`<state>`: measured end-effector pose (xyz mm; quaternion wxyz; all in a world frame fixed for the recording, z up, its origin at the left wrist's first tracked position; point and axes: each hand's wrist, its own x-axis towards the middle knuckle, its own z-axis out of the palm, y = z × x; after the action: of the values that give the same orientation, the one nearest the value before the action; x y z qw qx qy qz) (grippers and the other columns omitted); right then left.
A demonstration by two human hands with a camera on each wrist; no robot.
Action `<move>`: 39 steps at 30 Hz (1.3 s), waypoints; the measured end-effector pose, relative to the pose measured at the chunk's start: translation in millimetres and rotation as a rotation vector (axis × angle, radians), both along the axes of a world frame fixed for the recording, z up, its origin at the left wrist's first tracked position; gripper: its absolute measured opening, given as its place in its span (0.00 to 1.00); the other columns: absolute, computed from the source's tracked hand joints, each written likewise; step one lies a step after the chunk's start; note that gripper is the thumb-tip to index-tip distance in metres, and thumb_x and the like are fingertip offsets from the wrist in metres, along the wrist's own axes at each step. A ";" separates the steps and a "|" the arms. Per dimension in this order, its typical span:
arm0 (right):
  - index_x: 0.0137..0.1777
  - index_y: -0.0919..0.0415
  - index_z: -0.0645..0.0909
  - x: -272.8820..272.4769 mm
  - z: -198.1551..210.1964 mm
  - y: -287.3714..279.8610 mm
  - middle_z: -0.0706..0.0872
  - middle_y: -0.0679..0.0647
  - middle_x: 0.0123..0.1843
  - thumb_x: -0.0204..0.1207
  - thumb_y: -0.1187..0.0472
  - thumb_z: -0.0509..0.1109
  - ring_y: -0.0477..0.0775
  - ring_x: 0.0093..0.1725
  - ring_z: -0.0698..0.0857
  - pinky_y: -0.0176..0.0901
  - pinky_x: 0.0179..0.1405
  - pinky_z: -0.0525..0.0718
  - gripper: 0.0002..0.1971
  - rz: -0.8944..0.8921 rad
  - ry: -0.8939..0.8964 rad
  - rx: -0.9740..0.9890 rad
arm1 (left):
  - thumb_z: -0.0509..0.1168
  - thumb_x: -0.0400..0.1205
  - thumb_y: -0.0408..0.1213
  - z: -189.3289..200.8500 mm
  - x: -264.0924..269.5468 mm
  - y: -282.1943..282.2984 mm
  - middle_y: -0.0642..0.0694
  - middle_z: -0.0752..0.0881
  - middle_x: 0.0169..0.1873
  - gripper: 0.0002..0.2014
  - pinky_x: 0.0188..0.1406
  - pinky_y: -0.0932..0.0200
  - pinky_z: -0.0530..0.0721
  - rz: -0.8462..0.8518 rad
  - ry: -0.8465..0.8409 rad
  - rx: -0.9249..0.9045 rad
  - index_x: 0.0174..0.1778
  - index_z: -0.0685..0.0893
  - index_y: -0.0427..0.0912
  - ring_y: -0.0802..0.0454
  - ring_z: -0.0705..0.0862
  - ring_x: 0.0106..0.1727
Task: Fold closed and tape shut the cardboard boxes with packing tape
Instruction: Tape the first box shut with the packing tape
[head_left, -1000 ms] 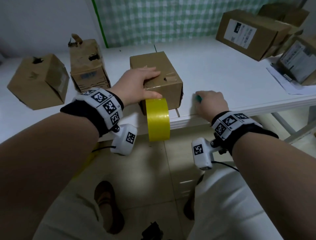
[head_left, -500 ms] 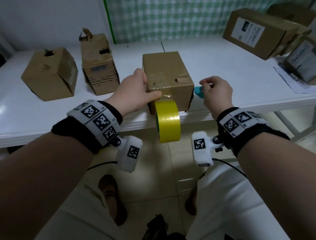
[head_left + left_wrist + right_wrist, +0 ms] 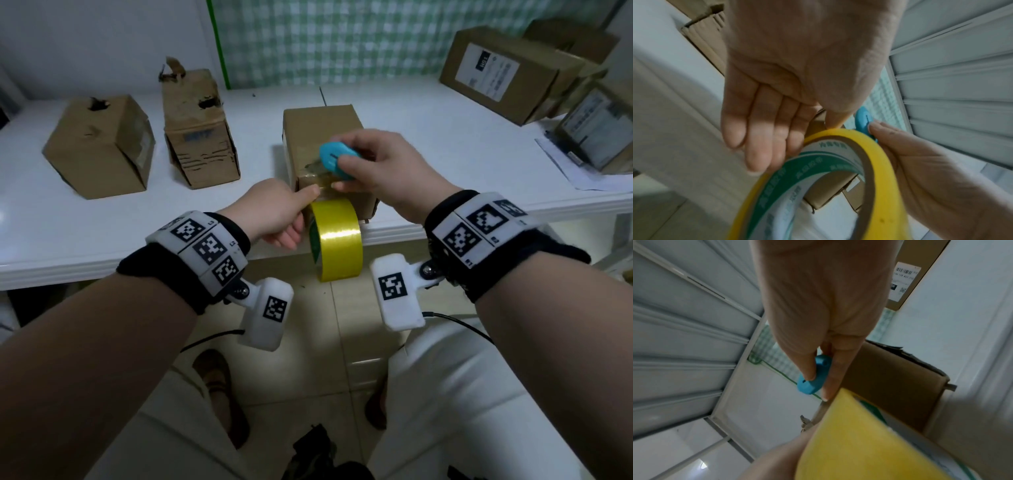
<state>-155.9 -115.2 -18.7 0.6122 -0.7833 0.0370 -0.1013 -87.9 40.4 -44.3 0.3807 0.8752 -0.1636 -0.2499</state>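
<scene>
The brown cardboard box point(image 3: 325, 137) sits at the white surface's point(image 3: 102, 219) near edge. My left hand point(image 3: 274, 212) steadies the glossy yellow tape roll point(image 3: 337, 240) with relaxed fingers; my right hand point(image 3: 383, 168) pinches a smooth blue oval cutter point(image 3: 337, 161) over the box.

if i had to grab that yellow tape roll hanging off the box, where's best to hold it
Hook fingers through the open core of the yellow tape roll from its left face, beside the left hand. It hangs on edge over the table lip below the box, core sideways; the right hand holds a blue cutter.
</scene>
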 end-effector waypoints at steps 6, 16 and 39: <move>0.60 0.61 0.77 7.1 1.1 0.6 0.80 0.55 0.57 0.82 0.64 0.64 0.54 0.57 0.83 0.48 0.50 0.89 0.08 -0.023 0.037 -0.262 | 0.61 0.83 0.53 8.7 -13.2 2.3 0.40 0.89 0.30 0.18 0.37 0.56 0.88 0.082 0.369 -0.175 0.47 0.81 0.39 0.48 0.89 0.31; 0.59 0.51 0.86 19.4 6.6 -2.1 0.86 0.52 0.54 0.81 0.66 0.60 0.55 0.54 0.82 0.40 0.54 0.76 0.16 0.031 -0.037 -0.862 | 0.68 0.78 0.32 10.1 -23.4 1.4 0.42 0.91 0.33 0.08 0.34 0.54 0.90 0.206 0.600 -0.474 0.51 0.82 0.36 0.50 0.90 0.33; 0.62 0.45 0.81 35.7 -7.2 -1.5 0.78 0.50 0.58 0.69 0.39 0.73 0.54 0.57 0.79 0.43 0.43 0.72 0.23 -0.090 -0.027 -1.044 | 0.65 0.80 0.34 3.5 -20.9 8.4 0.45 0.88 0.31 0.13 0.29 0.61 0.87 0.035 0.659 -0.334 0.59 0.80 0.35 0.55 0.88 0.28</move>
<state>-120.2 -116.7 -25.9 0.1355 -0.9804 0.0071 -0.1426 -108.8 48.9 -40.8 0.5548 0.6762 -0.0558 -0.4815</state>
